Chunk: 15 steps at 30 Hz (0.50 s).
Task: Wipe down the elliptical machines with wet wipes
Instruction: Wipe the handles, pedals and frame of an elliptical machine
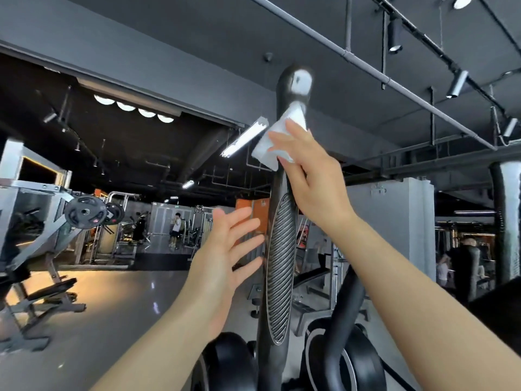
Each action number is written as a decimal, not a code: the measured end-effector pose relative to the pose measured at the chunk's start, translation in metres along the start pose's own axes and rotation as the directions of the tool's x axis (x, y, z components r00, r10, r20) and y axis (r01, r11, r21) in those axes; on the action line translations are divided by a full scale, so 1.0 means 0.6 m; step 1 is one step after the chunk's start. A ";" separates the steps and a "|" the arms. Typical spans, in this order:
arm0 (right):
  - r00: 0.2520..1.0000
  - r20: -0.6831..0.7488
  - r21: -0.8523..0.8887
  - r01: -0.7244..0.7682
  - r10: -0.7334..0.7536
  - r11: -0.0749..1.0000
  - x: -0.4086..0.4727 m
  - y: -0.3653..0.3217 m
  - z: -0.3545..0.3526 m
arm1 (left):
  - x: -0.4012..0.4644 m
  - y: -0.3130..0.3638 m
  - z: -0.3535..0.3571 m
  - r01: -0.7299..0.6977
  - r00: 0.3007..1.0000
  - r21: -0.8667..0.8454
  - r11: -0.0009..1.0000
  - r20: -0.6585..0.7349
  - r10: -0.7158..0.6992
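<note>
A tall black elliptical handle (279, 249) with a ribbed grip panel rises through the middle of the head view. My right hand (310, 176) presses a white wet wipe (270, 142) against the upper part of the handle, fingers wrapped round the wipe and the bar. Below it my left hand (225, 258) hovers with fingers spread, just left of the ribbed grip; its fingertips are near the bar and contact cannot be told. The handle's rounded top (296, 80) sticks out above the wipe.
Black housings of the elliptical (225, 362) sit at the bottom. A second black handle (504, 221) stands at the far right. A weight bench with plates (84, 213) is on the left. People stand in the background (176, 230).
</note>
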State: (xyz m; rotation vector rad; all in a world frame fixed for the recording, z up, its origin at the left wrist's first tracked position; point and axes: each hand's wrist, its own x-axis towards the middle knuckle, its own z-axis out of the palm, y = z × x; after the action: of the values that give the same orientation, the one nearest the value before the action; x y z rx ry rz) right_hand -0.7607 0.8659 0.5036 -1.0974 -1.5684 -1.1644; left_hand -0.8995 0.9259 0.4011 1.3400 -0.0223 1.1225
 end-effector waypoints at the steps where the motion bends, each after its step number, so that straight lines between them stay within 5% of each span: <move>1: 1.000 0.004 0.034 -0.017 0.016 0.999 -0.034 0.001 0.008 | -0.004 -0.007 -0.005 0.023 1.000 0.005 1.000 -0.003 -0.023; 11: 0.986 0.126 0.162 -0.130 0.110 0.978 -0.408 -0.076 0.088 | -0.055 -0.049 -0.019 0.202 0.978 0.177 0.963 0.016 -0.208; 15: 0.970 0.159 0.238 -0.221 0.186 0.946 -0.424 -0.100 0.044 | -0.075 -0.060 -0.027 0.218 0.974 0.248 0.944 0.004 -0.226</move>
State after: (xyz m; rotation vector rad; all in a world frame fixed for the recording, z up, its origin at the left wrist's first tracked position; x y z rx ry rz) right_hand -0.7629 0.8437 0.2418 -1.1528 -1.6114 -0.7406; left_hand -0.9090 0.9168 0.3425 1.5395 0.2474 0.9333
